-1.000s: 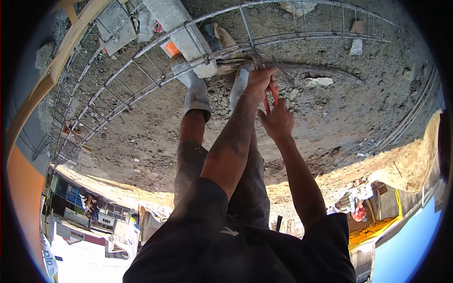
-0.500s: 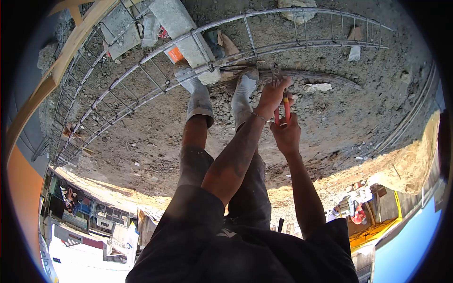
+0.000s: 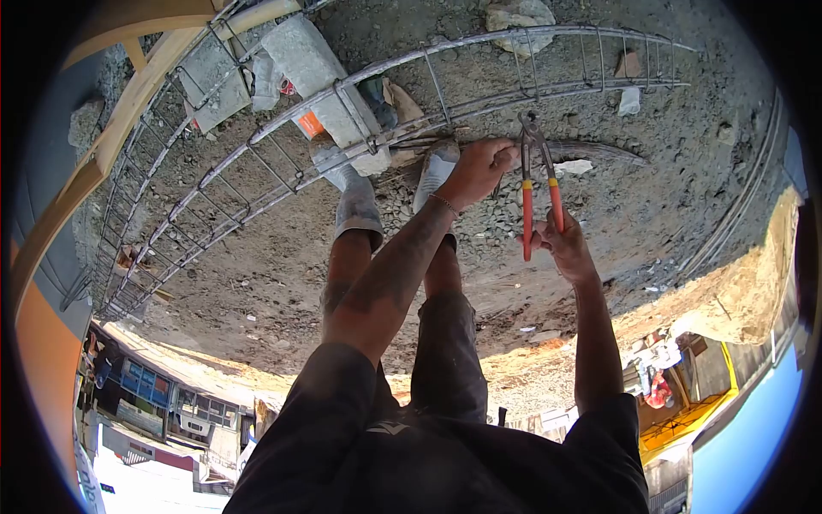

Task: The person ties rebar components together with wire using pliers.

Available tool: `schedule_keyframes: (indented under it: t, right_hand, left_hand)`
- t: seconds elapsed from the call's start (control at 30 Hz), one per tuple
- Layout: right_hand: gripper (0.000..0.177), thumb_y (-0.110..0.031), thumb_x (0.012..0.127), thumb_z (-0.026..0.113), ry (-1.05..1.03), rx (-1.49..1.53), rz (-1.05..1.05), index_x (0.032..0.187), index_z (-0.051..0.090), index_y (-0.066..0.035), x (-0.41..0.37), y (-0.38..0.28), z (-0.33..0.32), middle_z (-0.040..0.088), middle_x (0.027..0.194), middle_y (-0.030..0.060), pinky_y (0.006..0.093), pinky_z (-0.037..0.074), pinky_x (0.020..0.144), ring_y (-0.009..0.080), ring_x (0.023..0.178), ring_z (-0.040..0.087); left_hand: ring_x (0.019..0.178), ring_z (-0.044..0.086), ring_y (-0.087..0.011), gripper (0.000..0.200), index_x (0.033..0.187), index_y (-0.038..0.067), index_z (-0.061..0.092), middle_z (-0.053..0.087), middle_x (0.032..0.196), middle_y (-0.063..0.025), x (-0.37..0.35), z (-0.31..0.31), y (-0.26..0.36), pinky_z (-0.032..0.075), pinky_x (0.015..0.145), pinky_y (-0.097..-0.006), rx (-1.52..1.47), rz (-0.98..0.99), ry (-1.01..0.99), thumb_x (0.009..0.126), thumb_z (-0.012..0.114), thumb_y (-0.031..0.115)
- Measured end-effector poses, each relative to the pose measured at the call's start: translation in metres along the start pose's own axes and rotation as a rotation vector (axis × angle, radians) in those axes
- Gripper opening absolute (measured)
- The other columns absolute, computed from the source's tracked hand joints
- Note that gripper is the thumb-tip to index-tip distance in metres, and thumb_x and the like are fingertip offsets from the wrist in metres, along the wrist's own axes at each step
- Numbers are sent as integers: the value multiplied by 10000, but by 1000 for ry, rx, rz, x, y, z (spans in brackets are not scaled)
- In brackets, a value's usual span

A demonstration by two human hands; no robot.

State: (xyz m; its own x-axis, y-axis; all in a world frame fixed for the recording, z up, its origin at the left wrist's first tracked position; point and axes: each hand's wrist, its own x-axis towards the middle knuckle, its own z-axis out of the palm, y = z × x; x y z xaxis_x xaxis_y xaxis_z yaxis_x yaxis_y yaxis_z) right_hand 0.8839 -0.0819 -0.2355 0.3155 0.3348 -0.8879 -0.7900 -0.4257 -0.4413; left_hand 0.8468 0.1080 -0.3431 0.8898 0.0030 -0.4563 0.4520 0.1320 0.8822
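Note:
My left hand (image 3: 479, 173) is closed in a pinch just left of the pliers' jaws; what it holds, if anything, is too small to make out. The red-handled pliers (image 3: 541, 184) are in my right hand (image 3: 563, 244), with fingers around the lower handles. Their handles are spread and the metal head points up, toward the rebar. A long curved rebar cage (image 3: 428, 128) with thin cross ties runs over the ground beyond my hands.
Concrete blocks (image 3: 317, 77) lie under the cage near my feet. A curved wooden board (image 3: 120, 128) stands at left. Pale stones (image 3: 521, 26), a bundle of thin rods (image 3: 599, 149) and long bars (image 3: 743, 206) are on the dirt. A person in red (image 3: 658, 392) is far off.
My hands have moved apart: the left hand went left, away from the pliers, and the right hand went right. The pliers' handles are now in full view.

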Motion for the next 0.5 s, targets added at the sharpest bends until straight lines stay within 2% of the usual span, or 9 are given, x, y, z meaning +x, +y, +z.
schedule_keyframes:
  t: [0.03, 0.1, 0.2, 0.23, 0.27, 0.33, 0.37, 0.43, 0.5]
  right_hand:
    - [220, -206, 878, 545, 4, -1, 0, 901, 403, -39, 2, -3, -6, 564, 696, 86, 321, 525, 674, 223, 716, 641]
    - [185, -198, 900, 498, 78, -73, -4, 919, 416, -33, 8, -26, -12, 585, 721, 92, 343, 516, 722, 248, 787, 643]
    - [216, -243, 880, 533, 291, -295, -33, 869, 460, -41, 42, -40, -49, 574, 667, 40, 275, 493, 607, 176, 647, 606]
    - [264, -288, 856, 565, 320, -382, -72, 786, 490, -45, 61, -45, -67, 548, 631, 22, 262, 430, 534, 124, 545, 516]
    - [315, -325, 843, 560, 390, -717, -218, 740, 499, -33, 84, -47, -87, 501, 596, 72, 320, 401, 537, 176, 518, 470]
    - [390, -404, 826, 537, 477, -944, -354, 760, 504, -21, 112, -73, -86, 492, 644, 172, 397, 396, 601, 353, 627, 491]
    - [405, -426, 823, 533, 521, -1029, -380, 775, 531, -24, 128, -79, -89, 510, 643, 176, 401, 412, 604, 367, 632, 512]
    - [397, -444, 803, 568, 524, -1125, -197, 892, 566, -57, 145, -84, -94, 559, 793, 158, 411, 416, 693, 343, 787, 543]
    - [474, -463, 774, 605, 926, -1547, -622, 1045, 538, -80, 153, -82, -87, 533, 1022, 141, 435, 383, 805, 318, 1002, 485]
  left_hand:
    - [726, 585, -163, 309, 972, -35, 569, 620, 827, -97, 7, -1, -2, 456, 680, -303, -3, 2, -2, 920, 434, 238]
    - [683, 577, -145, 297, 944, -28, 581, 612, 789, -66, 20, -9, 2, 458, 642, -294, 129, -37, 436, 908, 457, 240]
    - [635, 524, -108, 282, 936, -14, 595, 563, 712, -11, 29, -30, 12, 435, 602, -275, -194, -199, 488, 905, 467, 235]
    - [635, 524, -108, 282, 936, -14, 595, 563, 712, -11, 26, -35, 14, 435, 602, -275, -188, -198, 489, 905, 467, 235]
    - [611, 480, -89, 275, 931, -15, 599, 522, 679, 7, 19, -39, 17, 417, 601, -257, -420, -208, 361, 904, 472, 228]
    - [562, 360, -61, 262, 915, -34, 605, 405, 610, 32, 11, -43, 15, 365, 609, -212, -677, -175, 201, 900, 483, 198]
    - [562, 360, -61, 262, 915, -34, 605, 405, 610, 32, 5, -47, 18, 365, 609, -212, -661, -182, 203, 900, 483, 198]
    - [581, 389, -76, 262, 903, -50, 607, 438, 627, 13, -6, -52, 29, 381, 651, -218, -835, -276, 152, 897, 482, 180]
    - [621, 476, -93, 252, 897, -49, 608, 446, 623, 15, -10, -53, 26, 408, 676, -223, -788, -236, 169, 892, 485, 171]
